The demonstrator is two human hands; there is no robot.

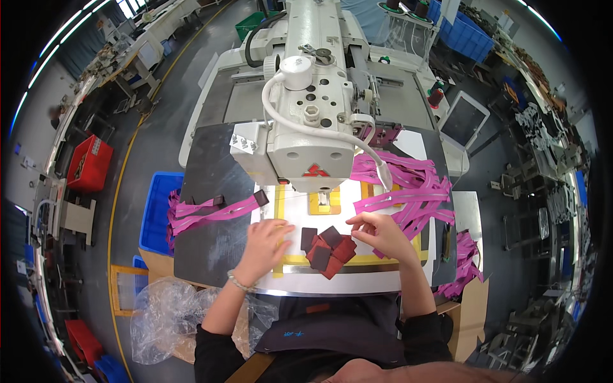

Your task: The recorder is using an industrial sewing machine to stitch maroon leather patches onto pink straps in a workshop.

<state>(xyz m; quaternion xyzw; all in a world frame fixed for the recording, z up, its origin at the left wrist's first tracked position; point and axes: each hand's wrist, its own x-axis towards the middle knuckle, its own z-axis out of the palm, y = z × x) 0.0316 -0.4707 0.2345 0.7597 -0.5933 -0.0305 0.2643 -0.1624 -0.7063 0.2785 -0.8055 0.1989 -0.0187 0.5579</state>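
Observation:
My left hand [265, 246] hovers over the white work plate [290, 278] with its fingers apart and curved, holding nothing visible. My right hand [377, 236] is raised at the plate's right, fingers curled with a gap to the thumb, nothing visible between them. Between both hands lies a loose pile of small dark-brown and red square patches [329, 252]. Pink zipper strips [402, 198] are heaped beside my right hand. More pink strips with dark end pieces [211, 217] lie at the left, over the table edge. The sewing machine's white head [310, 153] stands just beyond my hands.
A blue bin [156, 214] sits left of the table, with crumpled clear plastic [159, 319] below. A screen [463, 121] and thread cones [436, 96] stand at right. Cardboard [472, 319] and more zippers [466, 262] are at lower right. A red bin [89, 163] is farther left.

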